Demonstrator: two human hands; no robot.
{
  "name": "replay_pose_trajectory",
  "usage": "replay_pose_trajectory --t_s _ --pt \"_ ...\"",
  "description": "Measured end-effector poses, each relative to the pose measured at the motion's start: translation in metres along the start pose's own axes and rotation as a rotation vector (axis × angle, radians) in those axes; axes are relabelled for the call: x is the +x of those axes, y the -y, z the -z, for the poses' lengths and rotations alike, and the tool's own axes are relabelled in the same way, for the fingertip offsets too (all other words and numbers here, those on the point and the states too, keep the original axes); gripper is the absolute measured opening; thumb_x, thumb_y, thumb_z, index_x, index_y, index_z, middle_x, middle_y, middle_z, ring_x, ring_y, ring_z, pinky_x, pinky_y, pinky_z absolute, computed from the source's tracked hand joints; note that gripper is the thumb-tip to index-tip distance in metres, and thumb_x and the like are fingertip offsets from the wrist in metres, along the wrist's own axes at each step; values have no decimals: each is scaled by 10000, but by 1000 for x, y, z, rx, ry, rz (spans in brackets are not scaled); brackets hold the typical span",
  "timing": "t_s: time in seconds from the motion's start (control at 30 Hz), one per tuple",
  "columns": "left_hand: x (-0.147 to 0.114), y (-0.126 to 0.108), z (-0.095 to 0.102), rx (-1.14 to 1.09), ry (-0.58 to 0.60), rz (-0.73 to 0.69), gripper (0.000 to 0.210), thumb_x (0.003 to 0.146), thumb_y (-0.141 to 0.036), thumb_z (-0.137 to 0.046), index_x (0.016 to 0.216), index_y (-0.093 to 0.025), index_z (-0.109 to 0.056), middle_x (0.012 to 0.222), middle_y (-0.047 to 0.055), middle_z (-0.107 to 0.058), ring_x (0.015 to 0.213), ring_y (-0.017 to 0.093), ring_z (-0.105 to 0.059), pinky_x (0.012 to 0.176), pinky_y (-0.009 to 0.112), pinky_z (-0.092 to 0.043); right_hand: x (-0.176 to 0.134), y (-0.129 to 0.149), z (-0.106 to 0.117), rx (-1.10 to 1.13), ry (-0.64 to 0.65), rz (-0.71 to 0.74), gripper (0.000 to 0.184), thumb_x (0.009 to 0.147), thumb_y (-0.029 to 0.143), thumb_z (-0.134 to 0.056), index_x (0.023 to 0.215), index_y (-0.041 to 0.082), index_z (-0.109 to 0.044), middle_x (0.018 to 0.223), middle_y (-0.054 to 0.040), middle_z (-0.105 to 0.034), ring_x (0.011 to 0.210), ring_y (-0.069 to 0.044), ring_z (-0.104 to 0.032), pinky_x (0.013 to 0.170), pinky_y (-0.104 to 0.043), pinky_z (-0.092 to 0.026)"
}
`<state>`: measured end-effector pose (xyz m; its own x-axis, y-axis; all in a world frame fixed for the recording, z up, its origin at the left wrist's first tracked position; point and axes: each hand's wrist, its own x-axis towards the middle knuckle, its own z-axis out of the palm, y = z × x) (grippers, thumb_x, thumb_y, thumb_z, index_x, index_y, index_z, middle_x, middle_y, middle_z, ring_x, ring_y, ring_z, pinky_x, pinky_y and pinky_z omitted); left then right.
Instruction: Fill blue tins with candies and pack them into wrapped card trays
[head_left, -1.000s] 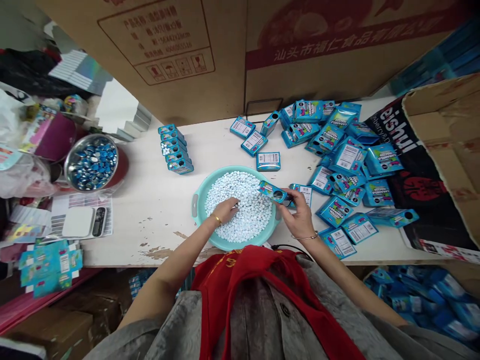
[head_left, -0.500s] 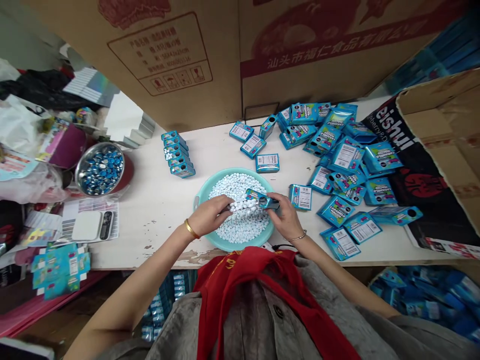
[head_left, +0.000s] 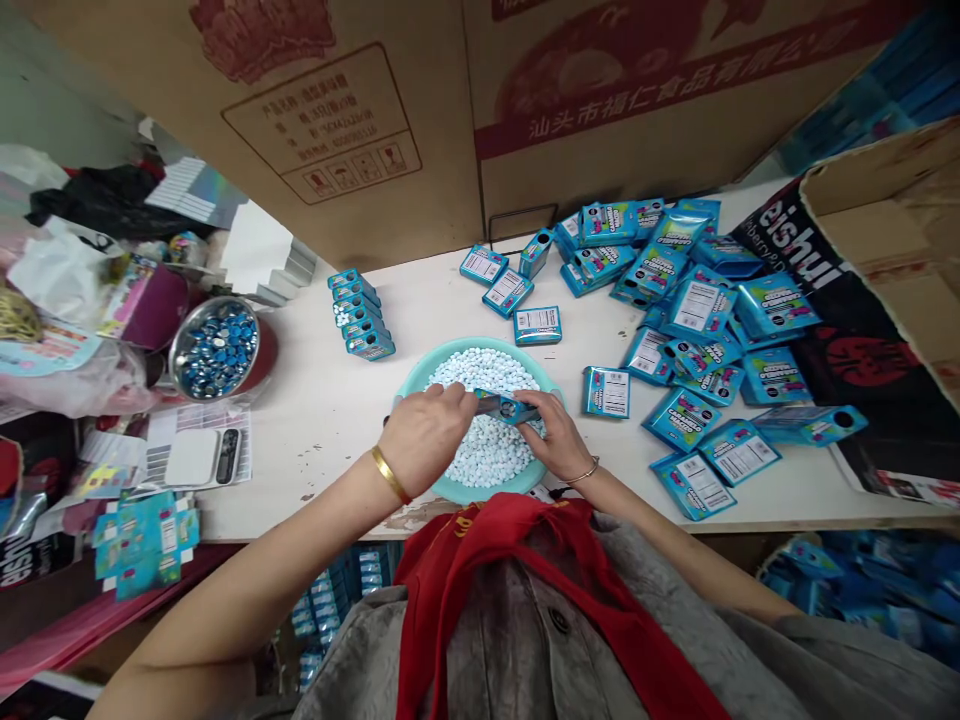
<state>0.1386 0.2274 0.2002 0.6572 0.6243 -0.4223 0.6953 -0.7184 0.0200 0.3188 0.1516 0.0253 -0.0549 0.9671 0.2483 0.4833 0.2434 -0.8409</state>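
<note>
My left hand (head_left: 429, 435), a gold bangle at its wrist, is closed on a small grey scoop (head_left: 487, 403), mostly hidden by the fingers. The scoop's end meets a small blue candy box (head_left: 511, 409) with a round hole. My right hand (head_left: 556, 438) grips that box from the right, tilted over the bowl. Below both hands is a mint-green plastic bowl (head_left: 459, 492) with small white candies (head_left: 491, 450) in it. Filled or unfilled, the inside of the held box cannot be made out.
Several blue boxes stand in a row (head_left: 362, 315) left of the bowl. More blue boxes (head_left: 694, 300) lie piled at the right. A metal bowl of blue and silver pieces (head_left: 217, 350) and a white scale (head_left: 193, 457) are at the left. Large cartons (head_left: 420, 220) wall the back.
My left hand has moved right and turned over, bringing the scoop from above the candies to the box's opening. My right hand has drawn the box slightly lower. The view has shifted slightly.
</note>
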Motion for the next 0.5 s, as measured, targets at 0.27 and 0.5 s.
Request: replay_pose_trajectory --t_s 0.27,0.5 --pt "4 41 -85 -718 -425 -89 634 786 -473 -670 1287 -180 -415 1160 112 -528 1005 220 -547 821 339 -489 -1 5 -2 148 71 -45 357 866 226 -535 1219 244 -490 1169 -89 -602 1113 -243 -564 954 -433 -470" --pt "5 31 -110 -756 -290 -160 314 883 -375 -556 1125 -179 -516 1022 89 -570 913 203 -561 799 331 -476 -2 13 -19 185 110 -43 292 878 304 -563 1158 234 -514 1051 -81 -639 991 -236 -614 859 -395 -516"
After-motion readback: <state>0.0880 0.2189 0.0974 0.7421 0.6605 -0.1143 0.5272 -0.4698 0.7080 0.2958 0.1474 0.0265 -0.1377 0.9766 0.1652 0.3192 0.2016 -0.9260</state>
